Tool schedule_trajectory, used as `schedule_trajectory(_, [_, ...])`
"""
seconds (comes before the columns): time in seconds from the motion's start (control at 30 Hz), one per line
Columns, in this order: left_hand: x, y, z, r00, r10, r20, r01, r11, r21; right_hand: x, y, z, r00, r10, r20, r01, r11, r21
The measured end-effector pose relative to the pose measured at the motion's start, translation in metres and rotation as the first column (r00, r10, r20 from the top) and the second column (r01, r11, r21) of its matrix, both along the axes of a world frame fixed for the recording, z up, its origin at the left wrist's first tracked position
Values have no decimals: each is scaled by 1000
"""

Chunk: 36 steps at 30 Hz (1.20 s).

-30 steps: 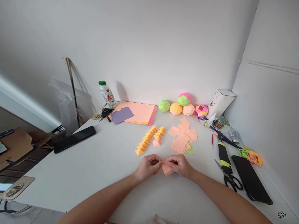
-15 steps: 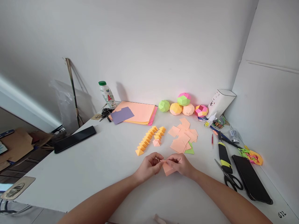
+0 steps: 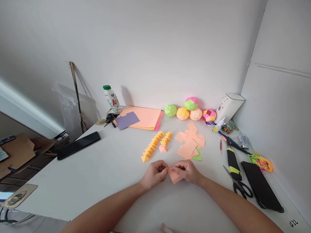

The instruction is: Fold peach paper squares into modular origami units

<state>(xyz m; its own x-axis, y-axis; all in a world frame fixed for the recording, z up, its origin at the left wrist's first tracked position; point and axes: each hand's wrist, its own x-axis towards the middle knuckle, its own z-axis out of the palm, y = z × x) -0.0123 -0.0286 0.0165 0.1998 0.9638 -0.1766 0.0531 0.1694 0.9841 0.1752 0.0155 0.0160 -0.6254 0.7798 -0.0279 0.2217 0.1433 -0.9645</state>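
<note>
Between my two hands is a small peach paper square [image 3: 175, 177], partly covered by my fingers. My left hand [image 3: 156, 173] pinches its left corner, and my right hand [image 3: 188, 171] grips its upper right side with the thumb on top. Just beyond, several folded orange paper pieces [image 3: 152, 144] stand in two rows, with a folded peach piece [image 3: 163, 148] at the near end of the shorter row. To the right of the rows lies a loose pile of peach paper squares [image 3: 188, 147] with a green square [image 3: 197, 155] under it.
Paper balls [image 3: 182, 113] line the wall beside a white container [image 3: 228, 105]. Scissors [image 3: 239, 184], a box cutter [image 3: 233, 163] and a black phone [image 3: 262, 186] lie at right. Coloured sheets [image 3: 145, 116], a bottle [image 3: 112, 100] and a long black object [image 3: 79, 145] are at left.
My left fingers have closed down on the paper's left corner, and the raised edge there no longer shows. The paper has tilted slightly toward me; my right hand keeps its grip.
</note>
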Motion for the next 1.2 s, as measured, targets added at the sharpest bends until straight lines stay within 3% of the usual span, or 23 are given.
schedule_trajectory(0.23, [-2,2,0,991,47,122,-45,999,-24,0,0,-1,999,-33,5,33,999,-28])
schedule_trajectory(0.37, [0,1,-1,997,-38,68,38,999,-8,-2,-2,0,1000,-21,-5,21,1000,-23])
schedule_trajectory(0.53, [1,0,-1,998,52,39,-50,997,-50,-2,-3,4,999,-50,-14,50,999,-19])
schedule_trajectory(0.73, [3,0,0,997,-24,70,27,998,-50,-4,-3,2,998,-58,-21,58,998,4])
schedule_trajectory(1.2, [2,2,-5,997,-20,73,22,1000,-22,-9,-7,1,997,-70,-42,74,992,105])
